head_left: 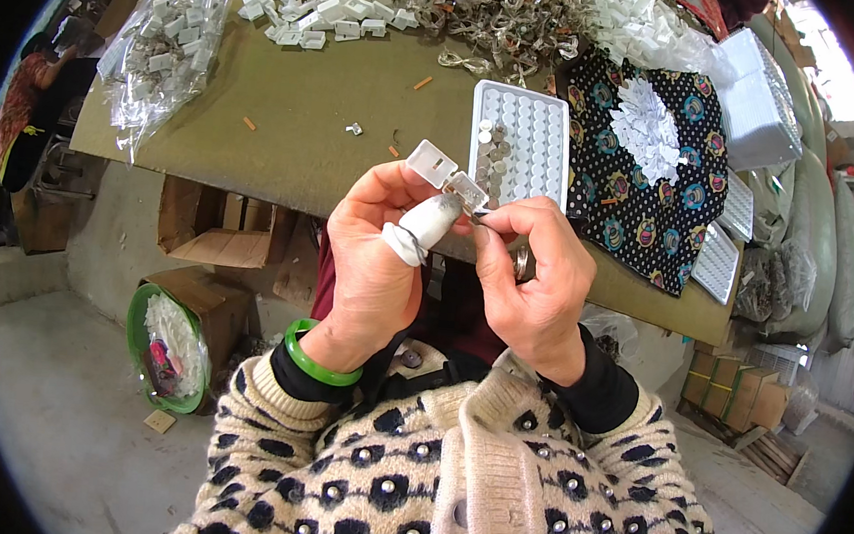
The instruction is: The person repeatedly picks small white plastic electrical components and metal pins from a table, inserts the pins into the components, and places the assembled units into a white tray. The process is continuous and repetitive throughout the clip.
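My left hand (pixel 374 243) is closed around a small white plastic case (pixel 432 164), which is hinged open with a second half at its lower right. A white finger cover tied with dark thread wraps the left thumb, which presses on the case. At the case's lower right edge, my right hand (pixel 537 276) pinches with thumb and forefinger; a small dark bit shows there, too small to name. Just beyond the hands lies a white tray (pixel 547 141) with rows of round pockets, and several silvery button-cell-like discs (pixel 496 152) sit along its left side.
Heaps of white plastic cases (pixel 317 2) and tangled clear-and-brown small parts (pixel 497 17) cover the table's (pixel 299 106) far side. A bag of parts (pixel 168 51) lies left. Right, a patterned cloth (pixel 633 203) bears white paper pieces (pixel 646 129). A green basin (pixel 135 344) stands below.
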A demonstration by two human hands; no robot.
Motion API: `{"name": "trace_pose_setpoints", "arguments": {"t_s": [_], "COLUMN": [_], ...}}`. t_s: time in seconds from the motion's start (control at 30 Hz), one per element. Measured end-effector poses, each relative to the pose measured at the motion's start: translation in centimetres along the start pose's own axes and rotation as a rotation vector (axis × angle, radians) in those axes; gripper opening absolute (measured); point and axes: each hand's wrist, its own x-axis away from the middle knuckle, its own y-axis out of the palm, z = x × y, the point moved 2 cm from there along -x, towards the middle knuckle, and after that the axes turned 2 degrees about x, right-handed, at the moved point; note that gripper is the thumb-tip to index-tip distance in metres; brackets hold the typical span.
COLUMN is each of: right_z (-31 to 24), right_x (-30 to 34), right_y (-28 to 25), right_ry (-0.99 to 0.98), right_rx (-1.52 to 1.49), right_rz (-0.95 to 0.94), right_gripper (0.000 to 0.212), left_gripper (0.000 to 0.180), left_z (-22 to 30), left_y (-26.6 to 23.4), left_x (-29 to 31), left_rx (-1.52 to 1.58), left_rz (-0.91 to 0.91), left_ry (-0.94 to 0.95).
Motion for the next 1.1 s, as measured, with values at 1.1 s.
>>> {"name": "trace_pose_setpoints", "arguments": {"t_s": [1.1], "right_z": [1.2], "right_x": [-1.3], "right_y": [-1.2], "right_ry": [0.081], "right_rx": [-0.018], "right_rz": [-0.139], "right_gripper": [0.008], "left_gripper": [0.026], "left_z": [2.0], "left_y": [-0.9], "left_x": [0.7], "left_rx": [0.156], "left_rz": [-0.076], "left_ry": [-0.254]}}
